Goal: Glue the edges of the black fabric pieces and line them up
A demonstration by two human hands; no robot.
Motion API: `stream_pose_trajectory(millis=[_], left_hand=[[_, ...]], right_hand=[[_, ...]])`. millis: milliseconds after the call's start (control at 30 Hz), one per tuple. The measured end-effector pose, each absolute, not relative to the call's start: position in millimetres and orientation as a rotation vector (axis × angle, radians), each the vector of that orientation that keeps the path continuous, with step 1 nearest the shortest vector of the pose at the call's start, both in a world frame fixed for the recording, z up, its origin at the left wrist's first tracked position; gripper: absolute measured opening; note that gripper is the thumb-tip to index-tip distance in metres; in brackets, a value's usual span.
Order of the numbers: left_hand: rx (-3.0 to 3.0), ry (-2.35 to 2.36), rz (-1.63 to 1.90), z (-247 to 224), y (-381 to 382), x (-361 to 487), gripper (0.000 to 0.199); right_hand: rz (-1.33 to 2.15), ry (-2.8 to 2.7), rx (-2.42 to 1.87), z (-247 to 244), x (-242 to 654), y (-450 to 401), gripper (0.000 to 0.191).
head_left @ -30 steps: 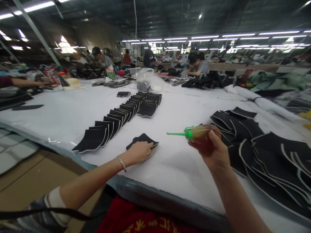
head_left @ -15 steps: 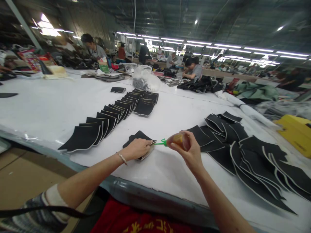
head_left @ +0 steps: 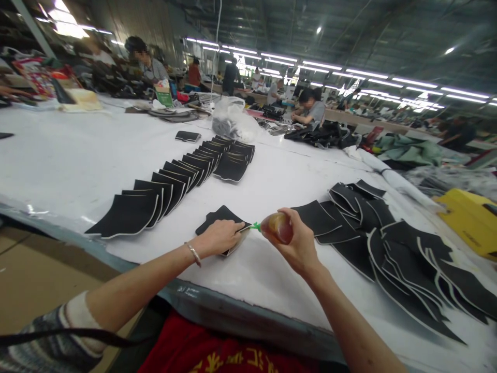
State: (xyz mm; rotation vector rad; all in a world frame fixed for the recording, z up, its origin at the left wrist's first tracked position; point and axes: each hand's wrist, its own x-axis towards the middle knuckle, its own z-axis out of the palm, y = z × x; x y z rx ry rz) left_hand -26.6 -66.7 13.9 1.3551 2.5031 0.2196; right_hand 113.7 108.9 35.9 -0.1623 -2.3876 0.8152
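Note:
My left hand holds down a black panel with a pale cut edge, its index finger stretched toward the right corner. Part of that panel is hidden beneath the palm. Fingers of my right hand are wrapped round a translucent squeeze bottle with amber liquid inside. The bottle is tilted nearly level, and its green nozzle points left at the panel's right edge, close to my left fingertip. Whether the tip touches the edge, I cannot tell. Right of the bottle lies a loose heap of black panels.
A long overlapping row of black panels runs across the white tabletop. Behind it sits a clear plastic bag. A yellow case stands at the right. Co-workers sit and stand beyond the table.
My right hand and the bottle have moved slightly left, bringing the nozzle nearer the panel's edge. My left hand stays on the panel. The whole view has shifted a little.

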Motion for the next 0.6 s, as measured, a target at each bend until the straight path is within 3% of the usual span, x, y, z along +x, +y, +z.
stream_pose_trajectory(millis=[600], left_hand=[[1.39,2.49,0.098,11.9,-67.2,-24.4,0.05]], right_hand=[[1.112,-2.253,-0.409,30.6,113.6,117.9,0.054]])
